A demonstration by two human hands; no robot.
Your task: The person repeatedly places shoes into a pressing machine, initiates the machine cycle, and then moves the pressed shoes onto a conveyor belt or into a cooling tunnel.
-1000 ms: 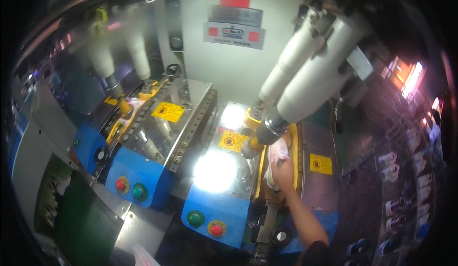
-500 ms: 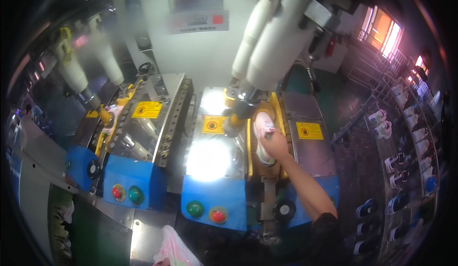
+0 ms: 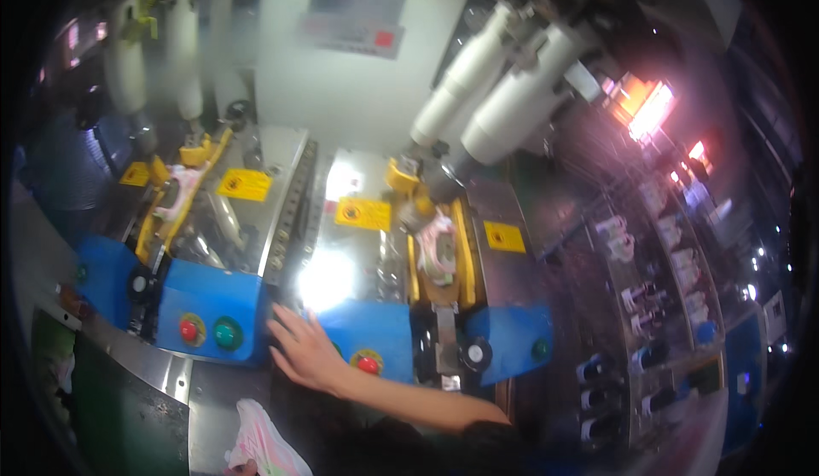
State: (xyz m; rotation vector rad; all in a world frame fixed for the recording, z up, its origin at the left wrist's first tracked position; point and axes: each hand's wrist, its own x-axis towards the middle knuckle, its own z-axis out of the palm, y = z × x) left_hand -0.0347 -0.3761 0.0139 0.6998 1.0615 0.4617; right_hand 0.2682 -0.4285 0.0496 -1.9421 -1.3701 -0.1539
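At the bottom edge, my left hand [image 3: 245, 468] shows only a few fingers, closed on a pink-and-white shoe [image 3: 264, 438]. My right forearm crosses leftward in front of the right-hand machine. My right hand [image 3: 305, 352] is open with fingers spread and holds nothing. It hovers by the left end of that machine's blue panel [image 3: 388, 327], partly over a green button and left of the red button [image 3: 368, 364]. Another pink-and-white shoe [image 3: 438, 246] lies in this machine between yellow side guides, under the yellow clamp head [image 3: 403, 175].
To the left stands a second machine [image 3: 209, 293] with red and green buttons and a pink shoe [image 3: 177, 192] in its yellow guides. White cylinders [image 3: 512, 105] lean over the right machine. Racks of shoes [image 3: 674, 263] line the right side. A metal ledge [image 3: 217, 395] runs below.
My right hand has let go of the shoe in the right machine and swung left to the blue panel, opening. The view has shifted. My left hand still holds its shoe.
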